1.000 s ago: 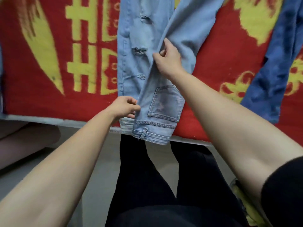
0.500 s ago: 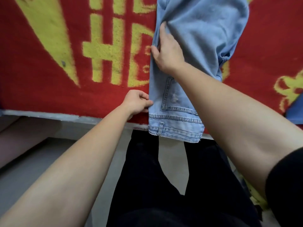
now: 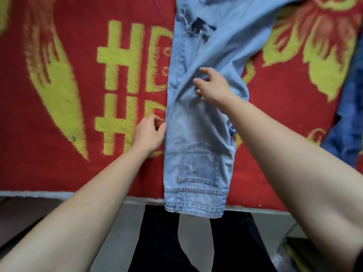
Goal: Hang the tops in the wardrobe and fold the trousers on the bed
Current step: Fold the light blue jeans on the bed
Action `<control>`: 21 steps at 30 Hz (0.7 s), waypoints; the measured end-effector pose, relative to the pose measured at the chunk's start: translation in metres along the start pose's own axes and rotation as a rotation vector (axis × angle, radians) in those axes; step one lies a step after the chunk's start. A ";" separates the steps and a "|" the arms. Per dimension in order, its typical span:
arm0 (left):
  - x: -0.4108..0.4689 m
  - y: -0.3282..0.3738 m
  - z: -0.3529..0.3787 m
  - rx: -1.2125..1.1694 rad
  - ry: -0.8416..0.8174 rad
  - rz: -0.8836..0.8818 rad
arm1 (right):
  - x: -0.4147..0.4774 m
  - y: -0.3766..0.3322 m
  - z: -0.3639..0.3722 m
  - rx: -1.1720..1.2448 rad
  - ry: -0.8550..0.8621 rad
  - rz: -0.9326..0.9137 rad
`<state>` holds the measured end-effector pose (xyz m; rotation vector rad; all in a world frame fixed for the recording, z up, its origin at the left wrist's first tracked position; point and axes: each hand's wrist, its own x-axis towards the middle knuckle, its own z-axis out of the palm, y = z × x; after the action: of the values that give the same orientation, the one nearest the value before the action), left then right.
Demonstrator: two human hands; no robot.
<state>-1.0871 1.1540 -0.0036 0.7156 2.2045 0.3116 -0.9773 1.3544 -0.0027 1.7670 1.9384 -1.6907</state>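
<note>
Mostly the view is filled by a red blanket [image 3: 68, 163] with yellow patterns, spread across the bed from left to right, its near edge running along a grey strip. Down the middle of it lie the jeans [image 3: 196, 130] — pale blue denim, stretched from the far edge of the view toward the person, with the waistband hanging just over the near edge of the bed. They look doubled lengthwise, with one leg lying creased and slanting off to the far right. At the right edge a dark blue garment [image 3: 345, 124] lies on the blanket, well apart from the jeans. Below the bed edge the person's legs [image 3: 161, 242] in black stand on a grey floor [image 3: 125, 222]. Both bare forearms reach in from the near side. The right hand [image 3: 215, 90] is over the middle of the jeans, fingers spread and loosely bent, the tips on or just above the creased denim, clasping nothing. The left hand [image 3: 147, 135] sits at the left edge of the jeans with fingers curled and the thumb against the denim — whether it pinches the edge I cannot tell. A back pocket [image 3: 198, 165] faces up near the waistband, a belt loop [image 3: 177, 204] sits just near of it, and a frayed rip [image 3: 196, 26] shows dark at the far end.
</note>
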 end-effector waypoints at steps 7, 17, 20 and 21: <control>0.103 0.115 -0.006 0.043 0.162 0.271 | 0.069 -0.016 -0.073 0.208 0.377 -0.016; 0.153 0.149 0.007 -0.343 -0.111 0.096 | 0.162 -0.076 -0.130 -0.141 0.571 -0.035; 0.157 0.144 0.011 -0.396 -0.104 0.117 | 0.193 -0.073 -0.134 -0.099 0.572 0.134; 0.157 0.142 0.012 -0.421 -0.103 0.122 | 0.200 -0.070 -0.135 -0.107 0.583 0.165</control>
<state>-1.1069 1.3611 -0.0458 0.6152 1.9133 0.7570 -1.0182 1.6013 -0.0260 2.4922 1.9328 -1.0718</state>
